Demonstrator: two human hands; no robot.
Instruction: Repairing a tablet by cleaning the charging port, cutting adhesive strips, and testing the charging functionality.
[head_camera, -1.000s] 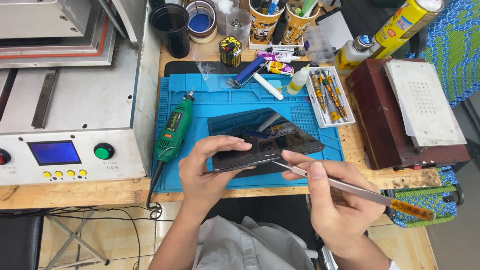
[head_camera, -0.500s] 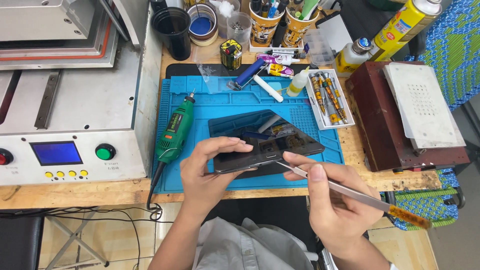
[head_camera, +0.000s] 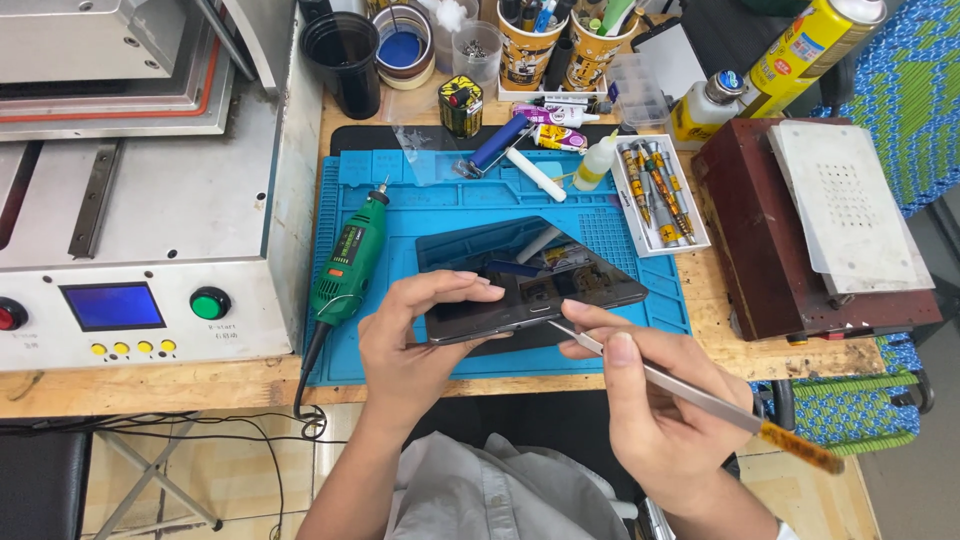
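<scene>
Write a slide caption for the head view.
Left hand holds a dark phone; right hand presses a metal tool to its edge.

Phone (head_camera: 530, 295) in my left hand (head_camera: 415, 345): glossy black glass. Tool (head_camera: 700, 395) in my right hand (head_camera: 650, 420): silver blade, speckled amber handle. Mat (head_camera: 440, 200): bright blue. Rotary tool (head_camera: 350, 265): green, black trim. Worktop (head_camera: 160, 385): pale wood. Machine (head_camera: 150, 210): grey metal, blue screen, green button. Spray can (head_camera: 810, 50): yellow. Heating block (head_camera: 760, 230): dark red-brown.
</scene>
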